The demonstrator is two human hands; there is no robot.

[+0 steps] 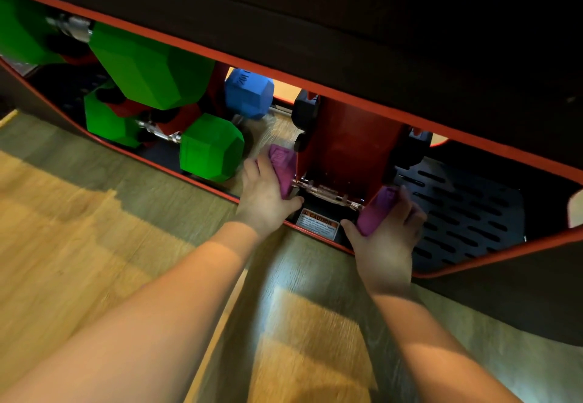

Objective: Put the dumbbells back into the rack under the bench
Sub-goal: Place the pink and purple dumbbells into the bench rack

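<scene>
A purple dumbbell lies across the front of the red rack (350, 147) under the black bench (347, 24). Its chrome handle (326, 193) rests at the rack's lower edge. My left hand (268, 191) grips its left purple head (282, 166). My right hand (388, 238) grips its right purple head (377, 210), fingers curled over the far side. Green dumbbells sit on the rack to the left: a large one (148, 68) up high and a smaller one (211, 147) lower down. A blue dumbbell (249, 93) lies behind them.
A black slotted base plate (467, 210) spreads to the right of the rack. A caution label (318, 223) sits on the base between my hands. Black dumbbell heads (304, 109) hang on the rack's upper pegs. Wood floor (94, 229) runs in front.
</scene>
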